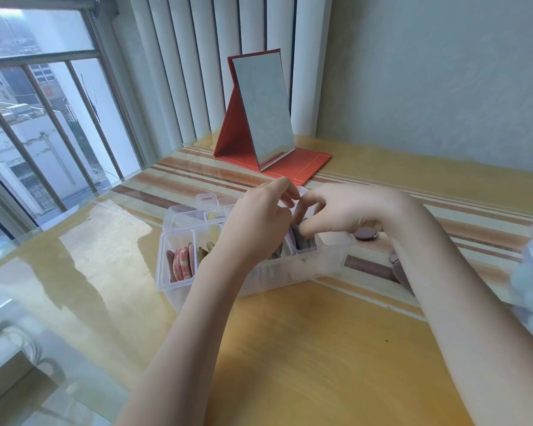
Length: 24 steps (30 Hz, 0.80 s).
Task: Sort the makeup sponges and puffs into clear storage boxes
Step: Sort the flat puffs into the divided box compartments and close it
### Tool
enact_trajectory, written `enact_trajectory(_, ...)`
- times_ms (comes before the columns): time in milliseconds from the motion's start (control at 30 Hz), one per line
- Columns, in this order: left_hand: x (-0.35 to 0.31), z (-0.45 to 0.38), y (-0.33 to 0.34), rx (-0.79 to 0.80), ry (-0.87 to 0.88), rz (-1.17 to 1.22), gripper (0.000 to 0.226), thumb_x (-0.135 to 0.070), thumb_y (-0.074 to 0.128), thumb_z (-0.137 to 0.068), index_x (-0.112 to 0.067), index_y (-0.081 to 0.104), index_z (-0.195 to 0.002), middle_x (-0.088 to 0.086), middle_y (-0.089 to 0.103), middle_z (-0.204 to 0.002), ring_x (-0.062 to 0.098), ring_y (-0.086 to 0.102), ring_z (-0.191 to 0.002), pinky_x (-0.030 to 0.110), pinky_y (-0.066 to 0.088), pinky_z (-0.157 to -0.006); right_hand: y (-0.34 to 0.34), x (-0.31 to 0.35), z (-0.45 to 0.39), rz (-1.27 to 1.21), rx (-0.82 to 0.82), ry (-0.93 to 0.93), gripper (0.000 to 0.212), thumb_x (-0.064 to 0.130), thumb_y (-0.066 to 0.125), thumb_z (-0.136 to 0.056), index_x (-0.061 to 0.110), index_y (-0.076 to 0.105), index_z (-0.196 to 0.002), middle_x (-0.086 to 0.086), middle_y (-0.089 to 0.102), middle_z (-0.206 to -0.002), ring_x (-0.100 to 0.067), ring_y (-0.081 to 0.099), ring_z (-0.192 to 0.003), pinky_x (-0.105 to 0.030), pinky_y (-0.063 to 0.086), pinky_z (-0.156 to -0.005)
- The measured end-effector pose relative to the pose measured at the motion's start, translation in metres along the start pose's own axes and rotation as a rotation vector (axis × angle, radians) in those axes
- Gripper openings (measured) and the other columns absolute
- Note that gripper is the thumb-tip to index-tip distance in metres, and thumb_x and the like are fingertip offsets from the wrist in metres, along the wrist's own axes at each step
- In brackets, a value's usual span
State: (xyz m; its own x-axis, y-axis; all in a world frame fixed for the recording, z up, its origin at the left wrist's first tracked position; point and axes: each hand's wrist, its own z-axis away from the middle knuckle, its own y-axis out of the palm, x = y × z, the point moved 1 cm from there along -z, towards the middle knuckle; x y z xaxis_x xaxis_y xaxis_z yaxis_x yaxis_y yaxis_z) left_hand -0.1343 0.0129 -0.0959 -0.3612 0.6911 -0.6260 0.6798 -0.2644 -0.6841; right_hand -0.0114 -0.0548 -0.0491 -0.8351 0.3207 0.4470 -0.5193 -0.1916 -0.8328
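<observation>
Box [179, 281] mid-table, both hands over its right compartments.
Right hand [345, 210] pinches a grey puff [303, 241] standing in a compartment; left hand [259, 216], fingers curled, grip unclear. Pink puffs [180, 264] stand far left.

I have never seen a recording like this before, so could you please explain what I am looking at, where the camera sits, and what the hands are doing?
There is no machine here: the single picture comes from a camera worn on a person's head, looking forward and down at their own two bare arms.

On the glass-topped table stands a clear storage box split into compartments. Pink checked puffs stand on edge in its leftmost compartment, with olive ones in the next compartment.

The right hand reaches into a compartment further right, its fingertips on grey-purple puffs; whether its grip has closed on one is hard to tell. The left hand is over the box's middle, and its fingertips are hidden.

Another purple puff lies on the table behind the box, and a red folding mirror stands beyond.
</observation>
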Motion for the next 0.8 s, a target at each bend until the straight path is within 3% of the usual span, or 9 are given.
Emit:
enact_trajectory(67,-0.001,0.002,0.000,0.024,0.015,-0.014,0.029,0.000,0.047,-0.082,-0.017,0.059,-0.102,-0.004,0.063,-0.099,0.016,0.061,-0.086,0.037,0.051,-0.078,-0.002,-0.003,0.001,-0.027,0.021,-0.026,0.021,0.033,0.067,-0.082,0.034,0.063,-0.102,0.007,0.057,-0.100,-0.010,0.052,-0.073,-0.024,0.040,-0.059)
enact_trajectory(200,0.000,0.002,0.000,0.012,0.020,0.020,0.027,0.001,0.045,-0.084,-0.016,0.060,-0.099,-0.003,0.064,-0.098,0.014,0.062,-0.089,0.036,0.052,-0.081,-0.007,-0.009,0.004,-0.064,0.048,-0.065,0.028,0.038,0.070,-0.084,0.033,0.063,-0.110,0.008,0.061,-0.091,-0.007,0.058,-0.071,-0.023,0.044,-0.060)
enact_trajectory(333,-0.001,0.001,0.000,-0.016,0.023,0.042,0.027,0.003,0.045,-0.084,-0.019,0.059,-0.093,-0.004,0.065,-0.094,0.013,0.064,-0.087,0.035,0.053,-0.080,-0.011,-0.011,0.002,-0.091,-0.121,-0.080,0.006,0.029,0.074,-0.082,0.033,0.073,-0.087,0.010,0.062,-0.083,-0.010,0.058,-0.070,-0.024,0.043,-0.061)
enact_trajectory(500,0.000,0.001,0.000,-0.003,0.022,-0.045,0.022,-0.003,0.052,-0.082,-0.018,0.060,-0.095,-0.007,0.064,-0.092,0.014,0.060,-0.082,0.035,0.052,-0.074,0.008,-0.005,-0.007,-0.041,-0.133,-0.056,0.009,0.021,0.076,-0.080,0.026,0.069,-0.078,0.011,0.055,-0.077,-0.008,0.052,-0.071,-0.026,0.035,-0.059)
enact_trajectory(600,0.002,0.001,0.000,0.036,0.054,-0.132,0.022,-0.007,0.059,-0.080,-0.021,0.062,-0.097,-0.010,0.065,-0.093,0.009,0.061,-0.080,0.031,0.051,-0.073,0.001,-0.006,-0.005,-0.118,-0.143,-0.080,0.009,0.022,0.078,-0.077,0.028,0.072,-0.074,0.010,0.057,-0.073,-0.010,0.053,-0.068,-0.026,0.039,-0.063)
enact_trajectory(733,0.003,-0.001,0.001,0.050,0.049,-0.148,0.023,-0.010,0.058,-0.079,-0.022,0.062,-0.098,-0.009,0.064,-0.095,0.011,0.060,-0.084,0.034,0.052,-0.075,0.005,-0.007,-0.008,-0.040,-0.092,-0.054,0.008,0.019,0.072,-0.082,0.026,0.071,-0.079,0.007,0.060,-0.076,-0.013,0.057,-0.070,-0.026,0.041,-0.062)
enact_trajectory(800,0.001,0.001,0.002,0.042,0.045,-0.120,0.022,-0.011,0.056,-0.082,-0.023,0.061,-0.101,-0.010,0.062,-0.096,0.010,0.060,-0.084,0.035,0.052,-0.075,0.000,-0.013,-0.005,-0.128,-0.101,-0.060,0.011,0.020,0.063,-0.091,0.025,0.071,-0.086,0.005,0.064,-0.076,-0.009,0.060,-0.065,-0.022,0.045,-0.057)
